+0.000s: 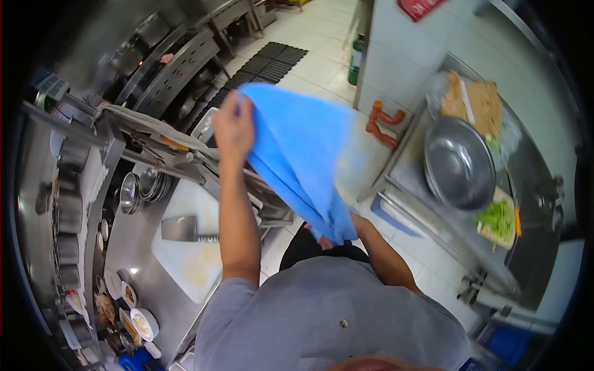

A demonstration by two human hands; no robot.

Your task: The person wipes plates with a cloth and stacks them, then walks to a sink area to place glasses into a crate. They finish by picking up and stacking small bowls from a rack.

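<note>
A blue cloth (300, 145) hangs stretched in the air in front of my body. My left hand (234, 128) is raised and closed on its upper left corner. Down near my waist, my right hand (327, 242) grips the gathered lower end, with most of its fingers covered by the fabric. To the left of my left forearm, a cleaver (179, 229) lies on a white cutting board (176, 256) on the steel counter.
Metal bowls (148, 184) and small dishes (143, 324) stand on the left counter. At right, a large steel bowl (460, 164) sits beside chopped greens (499, 219) and brown paper (479, 105). Stoves (170, 80) line the far left; a black mat (263, 65) covers floor tiles.
</note>
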